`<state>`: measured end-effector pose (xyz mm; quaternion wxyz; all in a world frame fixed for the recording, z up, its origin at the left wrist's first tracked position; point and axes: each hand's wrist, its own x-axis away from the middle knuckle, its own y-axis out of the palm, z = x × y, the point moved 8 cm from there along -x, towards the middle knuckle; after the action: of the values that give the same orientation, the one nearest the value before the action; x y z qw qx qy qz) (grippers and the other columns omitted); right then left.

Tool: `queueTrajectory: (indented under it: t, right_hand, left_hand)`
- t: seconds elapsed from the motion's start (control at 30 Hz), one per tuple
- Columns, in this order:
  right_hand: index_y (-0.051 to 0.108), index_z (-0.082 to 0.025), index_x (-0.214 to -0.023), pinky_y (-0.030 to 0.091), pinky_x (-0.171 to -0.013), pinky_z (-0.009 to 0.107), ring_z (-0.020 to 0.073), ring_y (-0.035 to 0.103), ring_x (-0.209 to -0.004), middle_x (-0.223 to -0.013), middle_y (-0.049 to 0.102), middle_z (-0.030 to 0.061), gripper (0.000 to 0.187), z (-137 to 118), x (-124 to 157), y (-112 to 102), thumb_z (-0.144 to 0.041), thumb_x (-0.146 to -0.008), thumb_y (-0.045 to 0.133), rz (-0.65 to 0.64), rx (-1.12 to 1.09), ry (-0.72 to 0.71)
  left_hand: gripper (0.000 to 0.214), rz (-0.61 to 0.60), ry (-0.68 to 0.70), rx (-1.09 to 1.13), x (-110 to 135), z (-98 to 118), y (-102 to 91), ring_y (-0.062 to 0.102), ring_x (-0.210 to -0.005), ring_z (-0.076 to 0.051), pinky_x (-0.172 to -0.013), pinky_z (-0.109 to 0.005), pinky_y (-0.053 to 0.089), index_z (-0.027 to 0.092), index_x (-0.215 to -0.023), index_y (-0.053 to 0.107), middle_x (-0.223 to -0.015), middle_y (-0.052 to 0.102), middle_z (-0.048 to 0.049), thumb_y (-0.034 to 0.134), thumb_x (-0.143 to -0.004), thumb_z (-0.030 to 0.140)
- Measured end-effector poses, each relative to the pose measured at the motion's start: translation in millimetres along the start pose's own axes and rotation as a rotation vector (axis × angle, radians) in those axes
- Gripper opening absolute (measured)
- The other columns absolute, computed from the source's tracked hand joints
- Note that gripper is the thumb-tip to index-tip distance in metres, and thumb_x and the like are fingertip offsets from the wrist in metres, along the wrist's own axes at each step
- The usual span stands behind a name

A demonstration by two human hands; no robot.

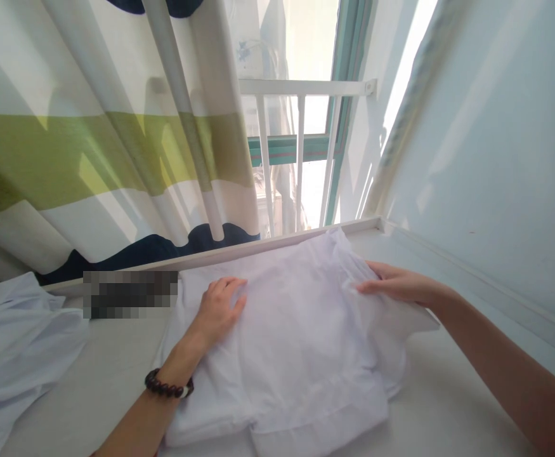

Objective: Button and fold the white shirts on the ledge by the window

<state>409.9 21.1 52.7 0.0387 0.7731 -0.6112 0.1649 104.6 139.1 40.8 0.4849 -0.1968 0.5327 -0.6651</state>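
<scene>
A white garment (300,330) lies spread and partly folded in front of me, with creases and a seamed band along its near edge. On its left part rests my left hand (221,308), palm down with the fingers stretched out. A dark beaded bracelet (169,384) circles that wrist. My right hand (398,282) grips the garment's right edge, the thumb on top and the fingers partly hidden behind the cloth. Some of the fabric hangs loosely below the right hand.
More white cloth (15,355) lies at the far left, beside a blurred-out dark patch (132,295). A raised ledge (281,244) borders the white surface at the back. Beyond stand a striped curtain (115,152) and white window railing (300,158). A pale wall (505,158) closes the right side.
</scene>
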Motion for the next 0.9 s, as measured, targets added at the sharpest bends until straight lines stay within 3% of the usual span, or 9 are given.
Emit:
queueTrajectory:
  t: [0.1, 0.27, 0.37, 0.53, 0.67, 0.77, 0.9]
  right_hand:
    - [0.047, -0.023, -0.140, 0.055, -0.090, 0.038, 0.0297, 0.061, -0.115, -0.131, 0.063, 0.0068, 0.066, -23, 3, 25, -0.035, -0.078, 0.068, -0.078, 0.198, -0.104]
    - [0.060, -0.025, -0.126, 0.052, -0.084, 0.032, 0.0268, 0.065, -0.099, -0.108, 0.072, 0.0045, 0.053, -20, 8, 47, -0.025, -0.073, 0.065, 0.114, 0.593, -0.134]
    - [0.061, -0.024, -0.120, 0.050, -0.077, 0.030, 0.0239, 0.066, -0.089, -0.101, 0.072, 0.0047, 0.045, -9, 9, 54, -0.023, -0.075, 0.059, 0.181, 0.690, -0.110]
    - [0.058, -0.021, -0.120, 0.047, -0.076, 0.032, 0.0254, 0.064, -0.091, -0.104, 0.070, 0.0081, 0.040, -8, 14, 54, -0.032, -0.082, 0.057, 0.189, 0.706, -0.103]
    - [0.059, -0.023, -0.120, 0.045, -0.077, 0.035, 0.0285, 0.063, -0.096, -0.107, 0.070, 0.0101, 0.047, -16, 22, 47, -0.054, -0.085, 0.055, 0.268, 0.665, -0.107]
    - [0.059, -0.022, -0.120, 0.044, -0.073, 0.036, 0.0297, 0.064, -0.091, -0.104, 0.070, 0.0118, 0.058, -13, 25, 37, -0.066, -0.084, 0.050, 0.355, 0.717, -0.012]
    - [0.064, -0.021, -0.092, 0.040, -0.062, 0.035, 0.0294, 0.064, -0.079, -0.088, 0.071, 0.0123, 0.059, -6, 25, 24, -0.075, -0.084, 0.039, 0.399, 0.794, 0.106]
  left_hand:
    - [0.042, -0.155, -0.040, 0.296, -7, 20, 6.8, 0.062, -0.096, -0.023, -0.093, -0.038, 0.048, 0.020, -0.114, 0.066, -0.108, 0.068, -0.0078, 0.045, -0.088, 0.046]
    - [0.048, -0.502, -0.223, 0.692, -40, 61, 46.5, 0.065, -0.077, -0.018, -0.075, -0.030, 0.052, 0.013, -0.105, 0.063, -0.100, 0.071, -0.0107, 0.046, -0.089, 0.055]
    - [0.050, -0.560, -0.258, 0.764, -72, 94, 69.7, 0.067, -0.073, -0.017, -0.069, -0.027, 0.055, 0.011, -0.109, 0.057, -0.102, 0.071, -0.0150, 0.042, -0.092, 0.054]
    - [0.036, -0.599, -0.317, 0.760, -109, 135, 97.4, 0.064, -0.063, -0.015, -0.062, -0.028, 0.055, 0.010, -0.095, 0.057, -0.092, 0.069, -0.0145, 0.046, -0.090, 0.044]
    - [0.039, -0.623, -0.306, 0.739, -119, 153, 100.8, 0.062, -0.062, -0.013, -0.062, -0.026, 0.052, 0.011, -0.086, 0.056, -0.078, 0.066, -0.0072, 0.047, -0.087, 0.049]
    - [0.053, -0.699, -0.261, 0.765, -120, 168, 102.7, 0.062, -0.063, -0.013, -0.065, -0.028, 0.051, 0.009, -0.082, 0.058, -0.071, 0.063, -0.0049, 0.042, -0.084, 0.060]
    - [0.056, -0.827, -0.216, 0.750, -121, 187, 112.1, 0.064, -0.060, -0.015, -0.068, -0.034, 0.052, 0.003, -0.080, 0.060, -0.066, 0.064, -0.0079, 0.044, -0.084, 0.056]
